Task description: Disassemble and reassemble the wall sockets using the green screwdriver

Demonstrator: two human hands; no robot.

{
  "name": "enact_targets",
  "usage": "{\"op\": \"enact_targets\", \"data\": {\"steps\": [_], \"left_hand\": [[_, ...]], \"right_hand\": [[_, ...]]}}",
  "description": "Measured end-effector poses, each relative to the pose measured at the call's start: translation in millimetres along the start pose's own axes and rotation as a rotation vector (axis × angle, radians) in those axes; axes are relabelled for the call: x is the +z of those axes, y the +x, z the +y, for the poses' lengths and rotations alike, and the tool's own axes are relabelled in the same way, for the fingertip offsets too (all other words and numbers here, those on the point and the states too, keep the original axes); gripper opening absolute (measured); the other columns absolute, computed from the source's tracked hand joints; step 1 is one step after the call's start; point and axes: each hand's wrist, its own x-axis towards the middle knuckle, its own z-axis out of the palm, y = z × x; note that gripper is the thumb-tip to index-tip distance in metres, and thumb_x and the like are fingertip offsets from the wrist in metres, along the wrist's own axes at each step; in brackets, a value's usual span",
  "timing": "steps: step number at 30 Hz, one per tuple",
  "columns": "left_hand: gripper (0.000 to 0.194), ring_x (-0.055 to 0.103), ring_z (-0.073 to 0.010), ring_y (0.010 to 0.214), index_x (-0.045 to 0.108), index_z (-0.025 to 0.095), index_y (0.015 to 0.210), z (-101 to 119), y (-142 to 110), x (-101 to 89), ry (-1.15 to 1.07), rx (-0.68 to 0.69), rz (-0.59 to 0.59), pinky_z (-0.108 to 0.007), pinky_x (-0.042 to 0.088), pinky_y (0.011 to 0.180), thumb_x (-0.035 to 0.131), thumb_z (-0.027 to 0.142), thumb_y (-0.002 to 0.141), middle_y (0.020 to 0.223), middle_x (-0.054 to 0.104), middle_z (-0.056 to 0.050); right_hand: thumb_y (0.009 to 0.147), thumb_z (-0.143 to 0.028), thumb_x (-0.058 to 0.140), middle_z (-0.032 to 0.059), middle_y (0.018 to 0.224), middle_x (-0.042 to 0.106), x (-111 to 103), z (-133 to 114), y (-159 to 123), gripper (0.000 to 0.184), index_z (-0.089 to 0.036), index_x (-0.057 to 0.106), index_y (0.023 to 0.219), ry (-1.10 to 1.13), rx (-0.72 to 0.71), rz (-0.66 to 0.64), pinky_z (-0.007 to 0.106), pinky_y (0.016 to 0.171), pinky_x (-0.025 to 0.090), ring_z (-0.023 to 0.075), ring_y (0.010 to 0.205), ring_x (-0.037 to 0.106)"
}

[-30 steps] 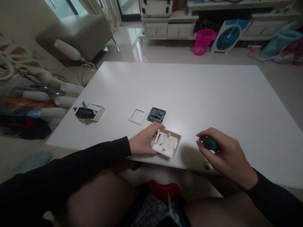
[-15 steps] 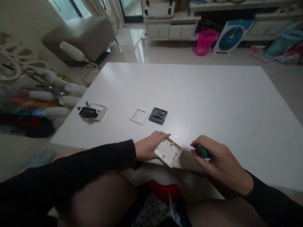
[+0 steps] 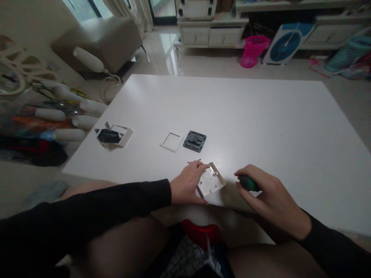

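Note:
At the near edge of the table, my left hand (image 3: 188, 183) grips a white plastic switch back box (image 3: 211, 181). The box's hollow side faces up, and my fingers cover its left part. Something thin and brownish pokes out just above those fingers; I cannot make out what it is. To the right of the box, my right hand (image 3: 269, 197) is closed around a screwdriver (image 3: 249, 183) with a black-and-green handle, its shaft hidden. Beyond my left hand lie a white square frame (image 3: 177, 147) and a dark grey square switch plate (image 3: 195, 141), side by side.
On the left of the white table (image 3: 261, 108) is a small opened box (image 3: 124, 137) with black pieces in it. Cluttered items and white padded cylinders (image 3: 69, 134) stand beyond the left edge. A pink basket (image 3: 253, 52) and a blue fan (image 3: 285, 44) are across the floor.
The back box has turned and shifted slightly right in my left hand, whose fingers now reach further over it. My right hand stays nearly in place with the screwdriver.

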Motion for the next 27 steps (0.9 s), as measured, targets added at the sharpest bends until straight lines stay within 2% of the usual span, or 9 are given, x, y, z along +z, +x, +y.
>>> {"op": "enact_targets", "data": {"steps": [3,6,9,12,17,22,24,27], "left_hand": [[0.108,0.044,-0.0468,0.137,0.037,0.018,0.153,4,5,6.5,0.063,-0.006,0.000,-0.068,0.038,0.114,0.092,0.044,0.065,0.148,0.046,-0.024],[0.098,0.044,-0.0466,0.140,0.037,0.022,0.156,7,15,0.1,0.093,0.051,-0.021,-0.069,0.037,0.115,0.083,0.028,0.069,0.154,0.046,-0.023],[0.093,0.039,-0.0441,0.149,0.037,0.019,0.155,5,23,-8.6,0.012,0.150,-0.033,-0.064,0.037,0.120,0.079,0.022,0.073,0.159,0.041,-0.025],[0.085,0.032,-0.0392,0.157,0.034,0.019,0.157,0,27,-11.4,-0.044,0.204,-0.009,-0.060,0.037,0.124,0.073,0.018,0.082,0.161,0.038,-0.025],[0.080,0.033,-0.0403,0.156,0.037,0.020,0.155,-5,28,-8.4,0.003,0.216,-0.012,-0.061,0.037,0.124,0.077,0.024,0.086,0.162,0.037,-0.025],[0.084,0.038,-0.0413,0.153,0.036,0.018,0.157,-4,35,-7.0,0.000,0.203,0.005,-0.061,0.038,0.123,0.081,0.032,0.088,0.159,0.041,-0.027],[0.088,0.034,-0.0438,0.155,0.038,0.016,0.156,-4,39,-12.8,-0.006,0.226,0.011,-0.063,0.035,0.124,0.086,0.036,0.084,0.162,0.037,-0.030],[0.092,0.030,-0.0460,0.157,0.043,0.018,0.153,-12,46,-34.6,0.086,0.266,0.016,-0.067,0.032,0.123,0.089,0.037,0.076,0.167,0.032,-0.028]], "right_hand": [[0.089,-0.014,0.059,0.0027,0.085,0.069,1,1,1,0.015,-0.023,0.063,0.101,0.000,-0.005,-0.004,0.029,0.062,0.050,0.0180,0.071,0.066],[0.092,-0.015,0.058,0.0028,0.085,0.068,2,3,2,0.013,-0.023,0.063,0.102,0.004,-0.005,-0.015,0.028,0.062,0.051,0.0179,0.071,0.066],[0.093,-0.015,0.058,0.0024,0.085,0.068,3,4,4,0.013,-0.023,0.062,0.101,0.009,0.003,-0.031,0.028,0.062,0.051,0.0176,0.071,0.066],[0.090,-0.013,0.057,0.0031,0.090,0.069,3,6,5,0.022,-0.024,0.061,0.108,0.036,-0.018,-0.033,0.029,0.064,0.053,0.0188,0.075,0.067],[0.090,-0.011,0.051,0.0083,0.110,0.068,-2,9,6,0.045,-0.025,0.057,0.132,0.109,-0.010,-0.003,0.036,0.076,0.057,0.0236,0.094,0.069],[0.097,-0.016,0.055,0.0097,0.121,0.061,-9,13,6,0.057,-0.033,0.054,0.151,0.118,0.105,0.047,0.044,0.088,0.059,0.0273,0.109,0.066],[0.098,-0.022,0.061,0.0089,0.121,0.060,-10,14,6,0.059,-0.037,0.052,0.154,0.129,0.167,0.092,0.045,0.089,0.060,0.0270,0.109,0.066],[0.095,-0.032,0.072,0.0066,0.117,0.061,-11,12,9,0.059,-0.038,0.056,0.152,0.238,0.283,0.191,0.043,0.087,0.063,0.0245,0.100,0.071]]}}
